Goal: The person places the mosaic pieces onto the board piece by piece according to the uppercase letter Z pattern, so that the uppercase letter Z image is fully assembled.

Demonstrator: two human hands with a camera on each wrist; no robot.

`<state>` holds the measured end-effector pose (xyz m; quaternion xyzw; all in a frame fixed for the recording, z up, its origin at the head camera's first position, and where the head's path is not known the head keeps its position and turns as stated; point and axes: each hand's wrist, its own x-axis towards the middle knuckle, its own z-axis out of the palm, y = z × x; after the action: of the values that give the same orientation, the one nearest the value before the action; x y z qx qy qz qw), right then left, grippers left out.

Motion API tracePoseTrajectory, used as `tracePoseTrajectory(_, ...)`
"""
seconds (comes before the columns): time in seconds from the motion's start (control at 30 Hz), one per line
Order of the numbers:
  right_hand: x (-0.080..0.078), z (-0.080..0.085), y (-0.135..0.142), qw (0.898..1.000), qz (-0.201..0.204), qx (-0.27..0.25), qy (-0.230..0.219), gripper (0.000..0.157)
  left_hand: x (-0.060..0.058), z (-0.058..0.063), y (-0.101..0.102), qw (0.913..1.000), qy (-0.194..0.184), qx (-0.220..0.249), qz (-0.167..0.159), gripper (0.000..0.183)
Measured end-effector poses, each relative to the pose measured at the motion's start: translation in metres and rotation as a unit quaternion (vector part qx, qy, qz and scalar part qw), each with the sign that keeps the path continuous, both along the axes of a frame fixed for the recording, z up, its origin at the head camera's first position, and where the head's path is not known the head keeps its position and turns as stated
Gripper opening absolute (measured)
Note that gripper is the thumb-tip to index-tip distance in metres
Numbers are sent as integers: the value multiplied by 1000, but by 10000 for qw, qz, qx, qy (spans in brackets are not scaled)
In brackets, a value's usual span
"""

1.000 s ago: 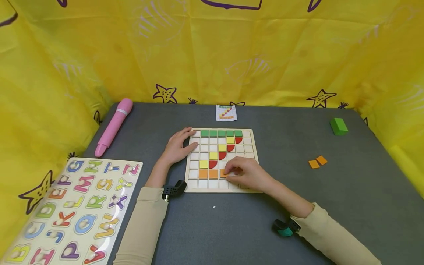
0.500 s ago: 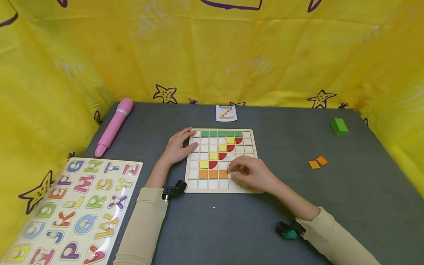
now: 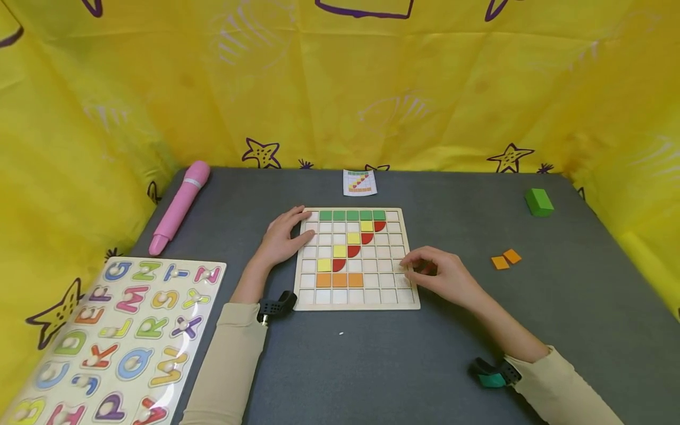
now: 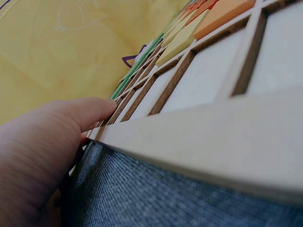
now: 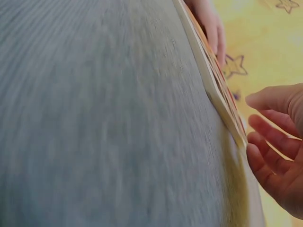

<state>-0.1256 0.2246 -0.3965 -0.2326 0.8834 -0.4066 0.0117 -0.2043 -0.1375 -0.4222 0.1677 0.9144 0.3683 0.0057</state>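
A wooden grid board (image 3: 383, 307) lies mid-table, with green squares (image 3: 353, 215) along its far row. Yellow squares (image 3: 339, 251) and red quarter-circles (image 3: 353, 252) run diagonally across it, above three orange squares (image 3: 339, 280) in a lower row. My left hand (image 3: 278, 239) rests on the board's far left corner, its thumb (image 4: 97, 111) lying over the edge in the left wrist view. Over the board's right edge is my right hand (image 3: 443, 274), fingers loosely bent and nothing between thumb and fingertips. Two loose orange squares (image 3: 500, 262) lie on the table to its right.
Beyond the board lies a small pattern card (image 3: 359, 183). A green block (image 3: 539, 202) stands at the far right. On the left are a pink microphone-shaped toy (image 3: 179, 209) and a letter puzzle board (image 3: 124, 336). Yellow cloth (image 3: 329, 88) hangs behind the table.
My right hand has let go of the third orange square in the row and moved right to the board's edge. My left hand keeps its place; the head view has shifted slightly.
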Motion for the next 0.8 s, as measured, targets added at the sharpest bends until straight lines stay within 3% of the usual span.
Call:
tracePoseTrajectory(0.43, 4, 1, 52, 9963, -656, 491, 263, 21, 1, 1, 1, 10000, 6, -16, 35, 56)
tracePoseTrajectory(0.8, 11, 8, 99, 9832, -1402, 1069, 477, 20, 2, 3, 1, 10000, -48, -16, 35, 56)
